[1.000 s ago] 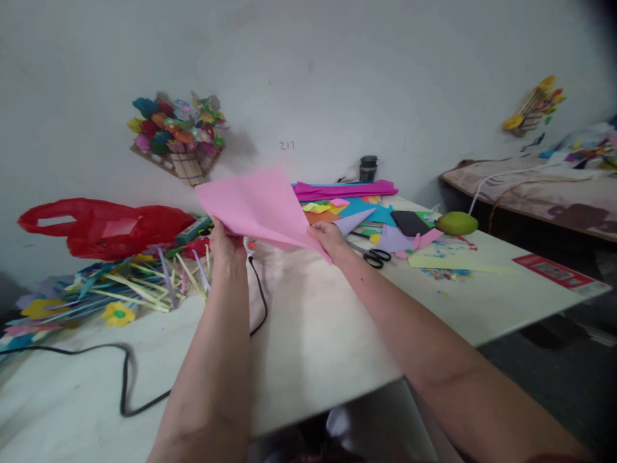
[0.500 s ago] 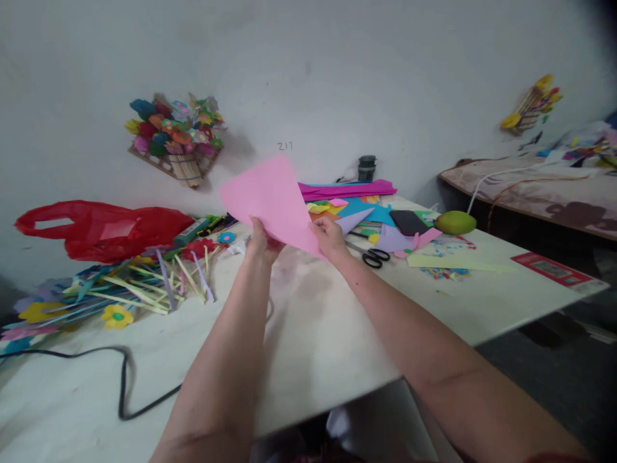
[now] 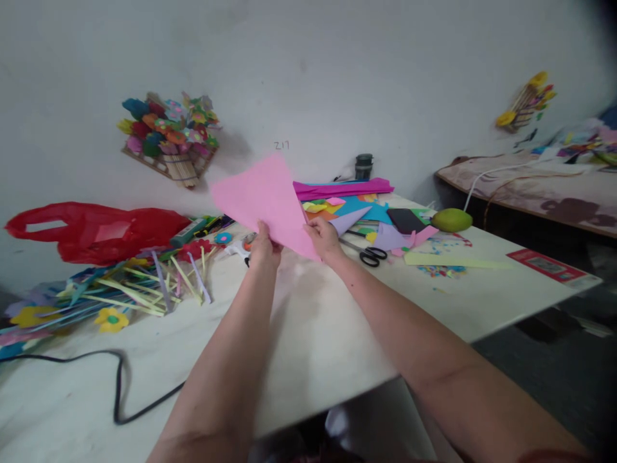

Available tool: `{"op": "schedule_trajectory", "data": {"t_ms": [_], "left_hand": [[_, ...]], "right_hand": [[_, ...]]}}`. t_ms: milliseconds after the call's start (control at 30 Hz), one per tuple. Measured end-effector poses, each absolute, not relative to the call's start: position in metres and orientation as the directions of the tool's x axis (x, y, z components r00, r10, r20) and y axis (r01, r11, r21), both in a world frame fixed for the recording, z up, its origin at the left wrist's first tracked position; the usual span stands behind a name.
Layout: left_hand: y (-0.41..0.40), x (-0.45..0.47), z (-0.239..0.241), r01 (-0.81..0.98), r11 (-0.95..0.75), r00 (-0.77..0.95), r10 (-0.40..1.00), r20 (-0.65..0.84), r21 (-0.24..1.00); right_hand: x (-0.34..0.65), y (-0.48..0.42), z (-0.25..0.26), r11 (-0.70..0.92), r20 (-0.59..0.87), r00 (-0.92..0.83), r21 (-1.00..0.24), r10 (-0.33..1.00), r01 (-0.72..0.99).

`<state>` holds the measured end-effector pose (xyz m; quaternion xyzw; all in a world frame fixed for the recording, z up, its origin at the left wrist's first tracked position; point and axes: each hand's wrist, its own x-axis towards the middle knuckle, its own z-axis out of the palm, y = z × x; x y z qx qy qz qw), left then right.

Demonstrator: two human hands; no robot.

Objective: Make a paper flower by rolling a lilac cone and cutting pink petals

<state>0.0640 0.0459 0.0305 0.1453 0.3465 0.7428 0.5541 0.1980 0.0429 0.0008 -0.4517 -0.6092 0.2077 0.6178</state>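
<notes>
One plain pink sheet [image 3: 263,200], corner-up; pinched by left fingers [image 3: 263,231] and right fingers [image 3: 314,229]

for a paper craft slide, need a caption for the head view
Two hands hold a pink sheet above a white table, with black-handled scissors lying to the right.

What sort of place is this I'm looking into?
Probably a handicraft workroom: a bouquet of multicoloured artificial-looking flowers at the white wall, black-handled metal scissors on the pale table, and a thin pink sheet held in the left hand and right hand.
</notes>
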Motion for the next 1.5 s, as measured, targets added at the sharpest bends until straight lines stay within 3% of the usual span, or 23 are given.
{"op": "schedule_trajectory", "data": {"t_ms": [300, 500, 700, 867, 1000, 1200, 1500], "left_hand": [[0.051, 0.059, 0.018, -0.609, -0.161, -0.396, 0.91, -0.122, 0.776], [0.047, 0.056, 0.015, -0.511, -0.188, -0.534, 0.834, -0.138, 0.838], [0.05, 0.05, 0.009, -0.307, -0.256, -0.684, 0.729, -0.025, 0.917], [0.055, 0.037, 0.007, -0.002, -0.292, -0.745, 0.638, 0.193, 0.956], [0.055, 0.026, 0.008, 0.176, -0.281, -0.755, 0.576, 0.313, 0.943], [0.056, 0.018, 0.005, 0.184, -0.289, -0.763, 0.561, 0.322, 0.939], [0.051, 0.02, 0.012, 0.167, -0.24, -0.774, 0.569, 0.278, 0.956]], "right_hand": [[0.198, 0.04, 0.003, 0.465, 0.517, 0.083, -0.819, 0.852, 0.336], [0.194, 0.037, 0.002, 0.514, 0.536, -0.006, -0.805, 0.844, 0.295], [0.188, 0.029, 0.006, 0.498, 0.506, -0.045, -0.822, 0.861, 0.278], [0.181, 0.025, 0.008, 0.396, 0.397, -0.022, -0.906, 0.918, 0.149], [0.177, 0.022, 0.009, 0.229, 0.23, -0.104, -0.973, 0.968, -0.021], [0.179, 0.013, 0.011, -0.019, 0.0, -0.306, -0.998, 0.952, -0.059], [0.174, 0.005, 0.013, -0.138, -0.142, -0.415, -0.99, 0.899, 0.039]]}}
